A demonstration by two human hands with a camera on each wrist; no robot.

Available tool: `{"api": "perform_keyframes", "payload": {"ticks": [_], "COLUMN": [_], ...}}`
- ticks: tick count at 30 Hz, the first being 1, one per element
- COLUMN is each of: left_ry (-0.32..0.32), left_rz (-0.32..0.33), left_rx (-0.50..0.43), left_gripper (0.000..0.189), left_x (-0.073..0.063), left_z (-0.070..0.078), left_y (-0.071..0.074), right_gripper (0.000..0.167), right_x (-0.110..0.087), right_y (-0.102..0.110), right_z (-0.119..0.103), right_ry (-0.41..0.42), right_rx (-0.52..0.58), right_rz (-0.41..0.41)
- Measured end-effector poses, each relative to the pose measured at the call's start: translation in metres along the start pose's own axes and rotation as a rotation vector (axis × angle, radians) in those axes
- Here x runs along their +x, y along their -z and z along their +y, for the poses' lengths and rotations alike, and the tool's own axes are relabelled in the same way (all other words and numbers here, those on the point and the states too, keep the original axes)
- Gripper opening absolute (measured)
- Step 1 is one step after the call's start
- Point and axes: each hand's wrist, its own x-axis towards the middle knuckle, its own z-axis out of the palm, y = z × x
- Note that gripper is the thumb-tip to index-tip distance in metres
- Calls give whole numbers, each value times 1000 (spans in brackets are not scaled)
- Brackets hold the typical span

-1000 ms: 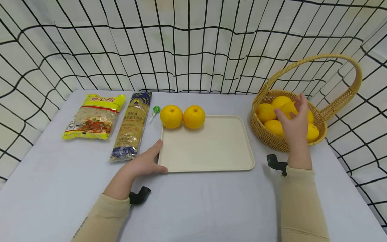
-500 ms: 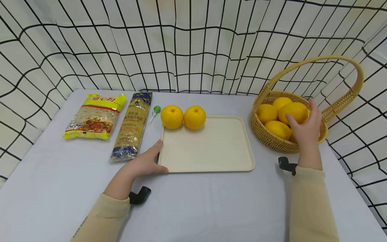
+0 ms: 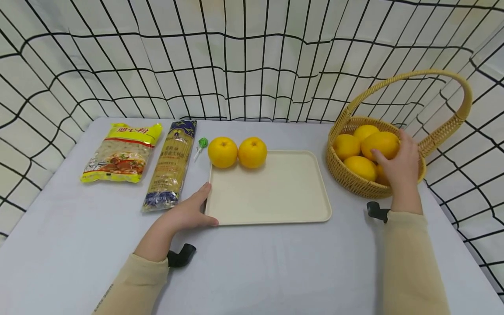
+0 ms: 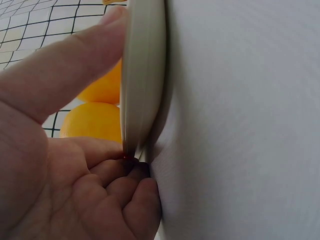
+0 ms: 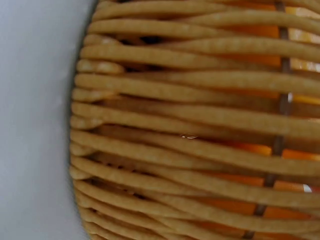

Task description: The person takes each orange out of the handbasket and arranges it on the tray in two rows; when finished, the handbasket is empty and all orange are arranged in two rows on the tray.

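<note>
My left hand [image 3: 185, 213] holds the near left corner of a cream tray [image 3: 271, 197]. In the left wrist view its thumb lies against the tray's rim [image 4: 145, 75], with the other fingers curled at the corner. Two oranges [image 3: 222, 152] sit side by side at the tray's far left. My right hand [image 3: 403, 168] reaches into a wicker basket [image 3: 354, 186] of lemons [image 3: 360, 168]; its thumb is beside a large upper lemon [image 3: 380, 145]. Its fingertips, and whatever lies under the palm, are hidden. Only basket weave [image 5: 190, 110] and table fill the right wrist view.
Left of the tray lie a green lollipop [image 3: 201, 146], a long pack of spaghetti [image 3: 171, 164] and a yellow bag of pasta [image 3: 124, 153]. The basket's tall handle [image 3: 466, 100] arches above its right side. Black-lined netting [image 3: 244, 65] stands behind the table.
My right hand has gone from above the lemons down to the basket's right side, settling slightly further right over the last half second. The left hand and tray have stayed put.
</note>
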Motion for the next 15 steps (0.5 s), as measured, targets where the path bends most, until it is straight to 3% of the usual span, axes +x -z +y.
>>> {"api": "perform_keyframes", "payload": {"ticks": [15], "left_ry": [-12], "left_rz": [3], "left_rx": [4], "left_gripper": [107], "left_x": [3], "left_z": [-5], "left_y": [-2], "right_gripper": [91], "right_x": [7], "right_y": [-2], "right_z": [2], "right_ry": [-25], "right_rx": [-98], "right_rz": [-60]}}
